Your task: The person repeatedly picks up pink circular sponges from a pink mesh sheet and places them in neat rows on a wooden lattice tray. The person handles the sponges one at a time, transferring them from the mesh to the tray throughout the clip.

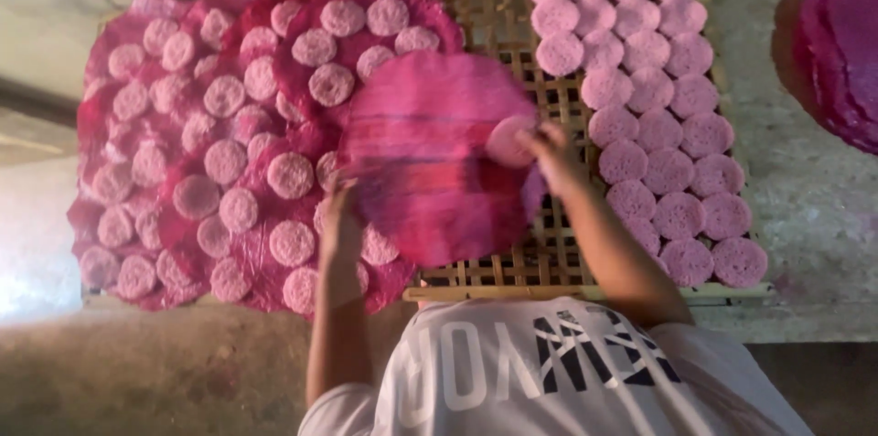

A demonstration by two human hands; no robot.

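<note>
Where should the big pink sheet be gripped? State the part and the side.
Grip the big pink sheet at opposite rim edges, from its left and right sides, probably lightly. It is thin, wide and round, lying flat over the bamboo rack, so only the rim is free. The left hand is at its left edge; the right hand is at its right, by a small disc.

rack (512,276): woven bamboo slats, matt | discs (654,134): pink, rough, porous | sheet (430,161): thin, fibrous

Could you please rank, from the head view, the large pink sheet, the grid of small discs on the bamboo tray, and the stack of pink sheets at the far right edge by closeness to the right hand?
From the right hand:
1. Large pink sheet, touching it, just left.
2. Grid of small discs, on the tray's right part.
3. Stack of pink sheets, top right corner.
</note>
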